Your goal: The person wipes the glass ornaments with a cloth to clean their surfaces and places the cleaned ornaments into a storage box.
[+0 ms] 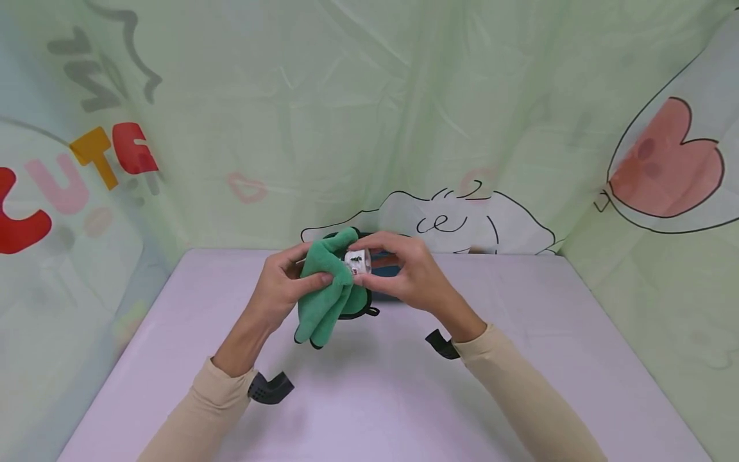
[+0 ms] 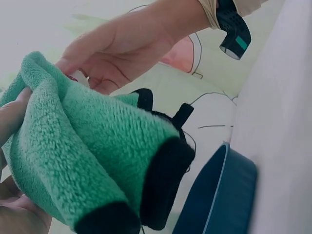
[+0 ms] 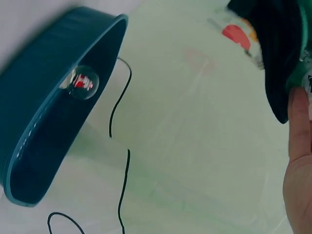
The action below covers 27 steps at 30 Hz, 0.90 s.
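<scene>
My left hand (image 1: pixel 278 282) grips a fluffy green cloth (image 1: pixel 323 308) with black edging and a black loop, its thumb pressed on the front. The cloth is bunched and hangs down in folds. My right hand (image 1: pixel 420 274) pinches a small white ornament (image 1: pixel 357 261) with a dark tree print between thumb and fingers. The cloth lies against the ornament's left side and hides part of it. In the left wrist view, only a pale bit of the ornament (image 2: pixel 79 78) shows behind the cloth.
Behind the hands, a dark blue bin (image 3: pixel 46 73) stands on the pale table (image 1: pixel 369 398). A clear globe (image 3: pixel 84 83) with a red and white figure lies inside it. Printed light green sheeting (image 1: pixel 277 115) hangs at the back and sides.
</scene>
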Motion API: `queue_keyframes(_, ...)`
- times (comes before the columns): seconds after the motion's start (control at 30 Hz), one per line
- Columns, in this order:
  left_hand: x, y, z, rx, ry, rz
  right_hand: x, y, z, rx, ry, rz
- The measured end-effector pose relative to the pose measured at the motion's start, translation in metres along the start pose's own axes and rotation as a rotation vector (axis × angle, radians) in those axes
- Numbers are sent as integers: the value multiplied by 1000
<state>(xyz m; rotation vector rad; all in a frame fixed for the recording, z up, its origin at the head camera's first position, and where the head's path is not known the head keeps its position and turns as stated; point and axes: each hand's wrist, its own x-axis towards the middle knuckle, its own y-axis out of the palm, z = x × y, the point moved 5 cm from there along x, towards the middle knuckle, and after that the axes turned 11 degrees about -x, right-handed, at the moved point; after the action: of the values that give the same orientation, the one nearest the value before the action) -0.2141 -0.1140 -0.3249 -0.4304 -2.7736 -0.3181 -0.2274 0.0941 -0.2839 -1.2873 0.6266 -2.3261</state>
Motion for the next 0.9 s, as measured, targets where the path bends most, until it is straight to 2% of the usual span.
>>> queue_keyframes(0.23,0,-1,-3,20,57,10,1,1,-3,77,171,-42)
queue_keyframes(0.43,0,1,-6,37,84,18,1,-1,-5,133,270,-73)
queue_keyframes(0.73,0,2,-6,17,99,6,1,1,-8,274,328,-94)
queue_keyframes(0.9,1,2,-4,-13,84,-34,2,5,-7,279,291,-93)
